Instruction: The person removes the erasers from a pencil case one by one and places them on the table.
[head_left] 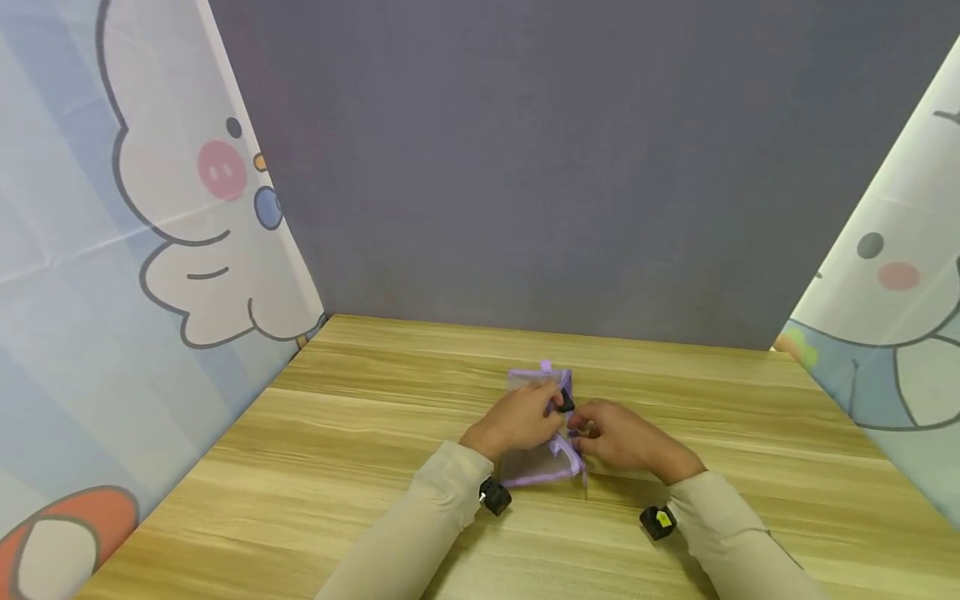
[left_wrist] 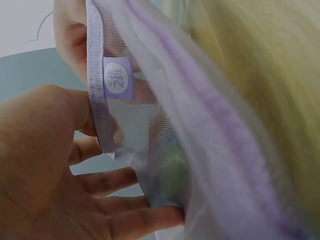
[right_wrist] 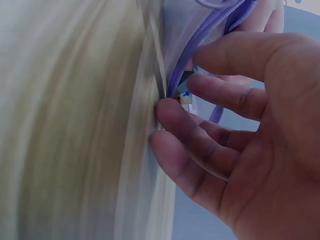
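A see-through mesh zipper pouch [head_left: 536, 477] with purple edging lies on the table under both hands. My left hand [head_left: 521, 421] grips its edge; in the left wrist view the thumb and forefinger pinch the lilac band beside a small purple label [left_wrist: 119, 77]. The other fingers spread along the mesh. At the pouch's right side, my right hand [head_left: 618, 435] holds the zipper edge [right_wrist: 207, 30] with curled fingers. Between the zipper edges shows a small colourful printed piece [right_wrist: 185, 95], mostly hidden. A small black thing [head_left: 567, 402] sits at the left fingertips; its kind is unclear.
The wood-grain table [head_left: 375, 375] runs back to a grey panel [head_left: 555, 167]. Cartoon-printed cloths [head_left: 180, 275] hang on the left and right sides. Each wrist carries a small black camera [head_left: 495, 496].
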